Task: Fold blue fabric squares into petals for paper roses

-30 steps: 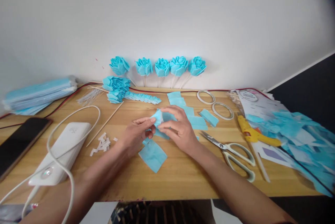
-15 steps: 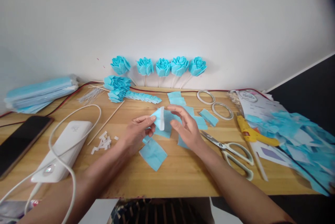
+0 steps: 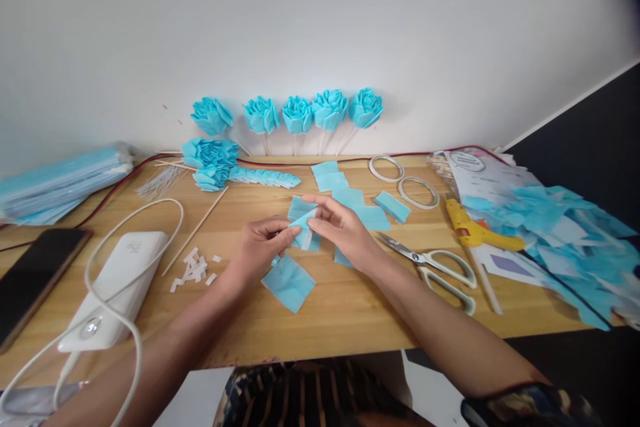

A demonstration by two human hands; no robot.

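Between my hands is a small folded piece of light-blue fabric (image 3: 305,222) with a pale edge. My left hand (image 3: 267,240) pinches its lower left side between thumb and fingers. On the other side, my right hand (image 3: 345,230) closes thumb and fingertips on its upper right corner. A flat blue fabric square (image 3: 289,282) lies on the wooden table (image 3: 240,337) just below my left hand. More blue squares (image 3: 349,198) lie behind and beside my right hand. Scissors (image 3: 425,260) with pale handles rest right of my right wrist, blades slightly spread.
Blue fabric flowers (image 3: 297,114) on sticks lean against the wall. Two tape rolls (image 3: 419,192), a yellow glue gun (image 3: 477,230) and a blue scrap heap (image 3: 555,220) occupy the right. A white power bank (image 3: 117,287), its cable, a phone (image 3: 40,280) and white snippets (image 3: 193,268) are left.
My right hand has come in from beside the fabric piece and now grips its corner. The piece is tilted and folded over more. The whole view has shifted slightly.
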